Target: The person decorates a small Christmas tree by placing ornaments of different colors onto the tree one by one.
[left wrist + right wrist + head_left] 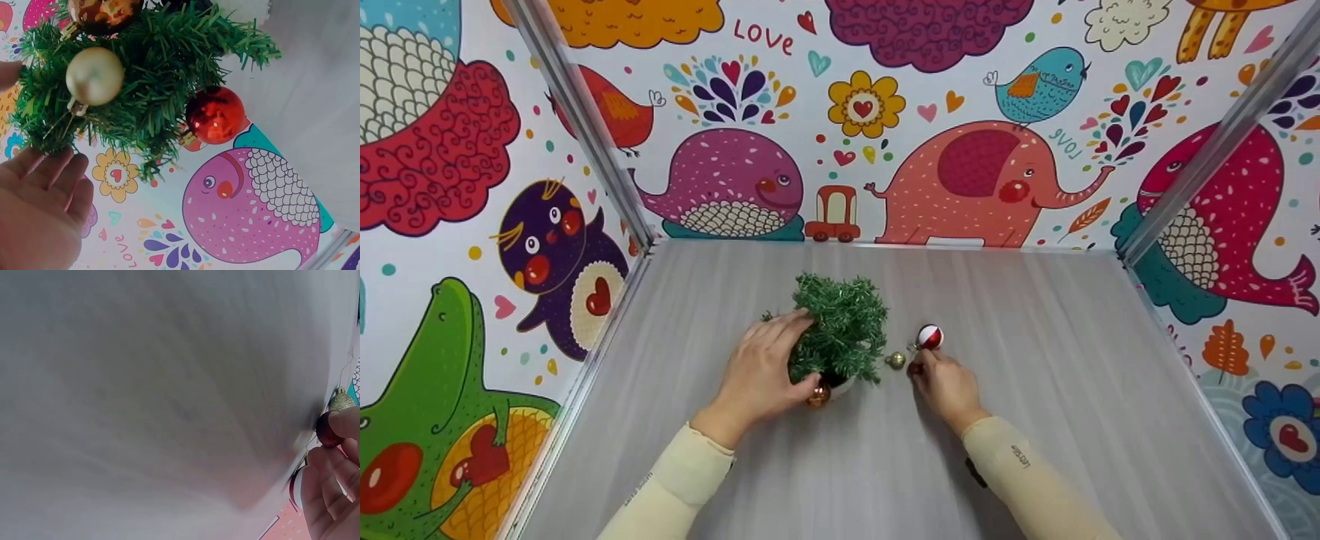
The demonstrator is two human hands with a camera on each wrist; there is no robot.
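Note:
A small artificial Christmas tree (844, 319) in a white pot (844, 388) stands mid-table. My left hand (761, 371) holds its left side, thumb near a copper bauble (818, 396), fingertips partly hidden by the branches. In the left wrist view, a matte gold bauble (95, 76) and a shiny red bauble (215, 115) hang on the tree. To the tree's right, my right hand (949, 386) pinches a dark red bauble (327, 430) low over the table. Close by lie a small textured gold bauble (896, 360) and a red-and-white bauble (930, 337).
The grey wood-grain table (1072, 420) has walls with cartoon animals (960, 187) at its back and both sides. Metal frame posts (585, 127) rise at the two back corners.

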